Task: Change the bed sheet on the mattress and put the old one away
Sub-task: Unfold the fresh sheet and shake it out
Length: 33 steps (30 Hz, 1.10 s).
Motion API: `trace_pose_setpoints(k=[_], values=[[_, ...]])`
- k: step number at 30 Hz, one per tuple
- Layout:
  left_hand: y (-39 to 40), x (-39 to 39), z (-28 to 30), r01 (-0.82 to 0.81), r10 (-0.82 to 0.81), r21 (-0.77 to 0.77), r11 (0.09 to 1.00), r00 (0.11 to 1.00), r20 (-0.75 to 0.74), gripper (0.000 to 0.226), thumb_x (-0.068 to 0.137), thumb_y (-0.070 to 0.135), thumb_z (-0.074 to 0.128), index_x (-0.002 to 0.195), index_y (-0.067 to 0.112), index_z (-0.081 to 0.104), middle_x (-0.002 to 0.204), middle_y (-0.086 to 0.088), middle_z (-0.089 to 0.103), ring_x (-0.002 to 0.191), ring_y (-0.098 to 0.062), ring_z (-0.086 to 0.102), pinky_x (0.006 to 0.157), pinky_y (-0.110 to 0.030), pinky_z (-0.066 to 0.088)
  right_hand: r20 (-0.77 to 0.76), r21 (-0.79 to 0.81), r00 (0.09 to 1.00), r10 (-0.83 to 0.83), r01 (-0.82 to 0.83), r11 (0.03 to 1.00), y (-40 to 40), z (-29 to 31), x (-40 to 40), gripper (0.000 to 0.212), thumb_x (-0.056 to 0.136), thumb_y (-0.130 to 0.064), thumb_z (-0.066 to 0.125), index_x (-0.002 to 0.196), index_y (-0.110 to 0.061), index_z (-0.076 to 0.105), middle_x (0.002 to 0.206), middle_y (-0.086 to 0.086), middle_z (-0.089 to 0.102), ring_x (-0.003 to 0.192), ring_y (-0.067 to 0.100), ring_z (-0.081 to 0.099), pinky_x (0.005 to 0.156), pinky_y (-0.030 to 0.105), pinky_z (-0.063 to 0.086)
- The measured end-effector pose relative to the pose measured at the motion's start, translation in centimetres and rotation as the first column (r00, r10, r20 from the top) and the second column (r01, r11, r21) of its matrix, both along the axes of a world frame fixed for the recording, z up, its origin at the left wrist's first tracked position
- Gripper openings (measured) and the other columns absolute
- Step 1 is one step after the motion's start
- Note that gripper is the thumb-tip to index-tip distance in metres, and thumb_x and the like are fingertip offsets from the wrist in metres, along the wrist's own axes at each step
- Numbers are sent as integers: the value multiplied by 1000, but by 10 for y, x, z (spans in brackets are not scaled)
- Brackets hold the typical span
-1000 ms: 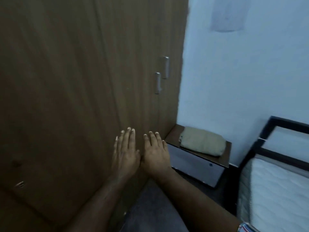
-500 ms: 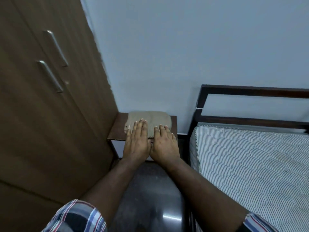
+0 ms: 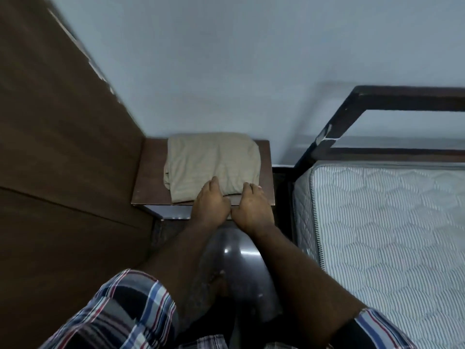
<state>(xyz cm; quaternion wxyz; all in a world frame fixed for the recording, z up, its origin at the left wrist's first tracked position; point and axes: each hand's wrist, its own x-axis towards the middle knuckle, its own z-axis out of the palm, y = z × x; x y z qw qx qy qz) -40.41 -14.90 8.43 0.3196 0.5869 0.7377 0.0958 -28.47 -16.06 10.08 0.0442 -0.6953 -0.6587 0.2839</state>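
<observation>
Head view, looking down into a room corner: folded beige bed sheet (image 3: 212, 165) lying flat on the brown top of a small bedside table (image 3: 148, 177), pushed toward the wall side and covering most of the surface. Left hand (image 3: 210, 206) at the sheet's near edge, knuckles up, fingers bent downward over the fold; fingertips hidden, so cannot tell whether gripping the cloth or only resting on it. Right hand (image 3: 253, 209) just beside the left, touching it at the thumb side, fingers likewise bent over the near right corner of the sheet and the table edge; grip equally unclear. Both forearms reaching forward from the bottom of the frame, with plaid short sleeves (image 3: 120, 313) at the lower left and lower right. Bare mattress (image 3: 387, 238) to the right, white with thin grey stripes and a quilted pattern, no sheet on it, set inside a dark bed frame (image 3: 349, 107) whose headboard rail stands against the pale blue wall (image 3: 226, 61). Brown wooden wardrobe (image 3: 57, 147) filling the left side, its edge touching the bedside table. Dark glossy floor (image 3: 241, 263) visible between the forearms, catching a small bright reflection. Slight motion blur throughout.
</observation>
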Motion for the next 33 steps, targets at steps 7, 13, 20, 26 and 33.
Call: trace_pose_setpoints(k=[7, 13, 20, 26, 33], values=[[89, -7, -111, -389, 543, -452, 802, 791, 282, 59, 86, 28, 62, 137, 3, 51, 130, -17, 61, 118, -37, 60, 100, -45, 52, -60, -197, 998, -31, 19, 980, 92, -97, -1, 96, 70, -53, 46, 148, 1, 33, 146, 18, 41, 136, 37, 38, 109, 47, 40], [138, 7, -172, -500, 917, -791, 353, 19, 398, 28, 98, 29, 58, 120, 13, 61, 114, -12, 64, 102, -29, 60, 100, -43, 51, -105, -215, 991, 86, -107, 971, 150, -184, 0, 85, 90, -37, 66, 157, -8, 21, 162, 20, 18, 148, 38, 21, 115, 50, 34], [176, 12, -208, -518, 882, -842, 150, -315, 350, 47, 88, 51, 70, 112, 11, 69, 114, -11, 70, 101, -29, 67, 96, -48, 55, -207, -344, 973, 103, -171, 923, 176, -227, 6, 97, 87, -52, 67, 161, -22, 10, 167, 15, 8, 151, 35, 18, 119, 46, 29], [186, -1, -176, -528, 872, -819, 223, -268, 410, 20, 91, 34, 62, 83, 15, 60, 76, 1, 61, 66, -12, 58, 63, -24, 49, -254, -240, 962, 97, -160, 958, 183, -197, 9, 100, 85, -48, 71, 160, -22, 11, 164, 13, 21, 146, 34, 30, 114, 48, 36], [185, 8, -37, -385, 822, -727, 569, 235, 519, 31, 92, 46, 58, 82, 16, 60, 58, 4, 56, 51, -8, 54, 55, -21, 47, -30, 92, 999, -30, 33, 995, 158, -52, 9, 85, 83, -56, 54, 157, -28, 24, 159, 9, 34, 139, 36, 40, 106, 54, 40]])
